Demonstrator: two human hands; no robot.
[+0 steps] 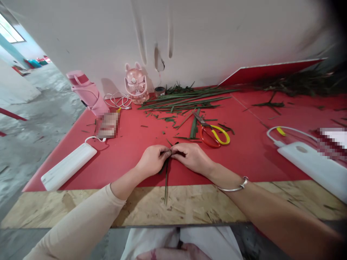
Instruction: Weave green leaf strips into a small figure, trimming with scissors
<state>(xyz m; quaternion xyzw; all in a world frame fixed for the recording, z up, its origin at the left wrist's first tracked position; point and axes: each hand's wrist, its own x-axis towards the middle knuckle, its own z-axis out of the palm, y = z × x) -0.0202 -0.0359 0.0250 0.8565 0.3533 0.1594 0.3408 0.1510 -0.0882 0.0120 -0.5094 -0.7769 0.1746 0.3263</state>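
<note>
My left hand (153,159) and my right hand (191,156) meet at the middle of the red table cover (130,162). Both pinch the upper end of a bundle of thin green leaf strips (166,184), whose loose ends trail toward me over the bare chipboard edge (189,206). The fingers of both hands are closed on the strips, fingertips almost touching. A silver bangle (235,186) sits on my right wrist. Just beyond my right hand lie scissors with red and yellow handles (214,135).
A pile of long green leaf strips (187,99) and cut scraps lies at the back by the wall. A pink bottle (86,92), a pink fan (136,85) and white cables stand back left. White power banks lie at left (69,166) and right (314,166).
</note>
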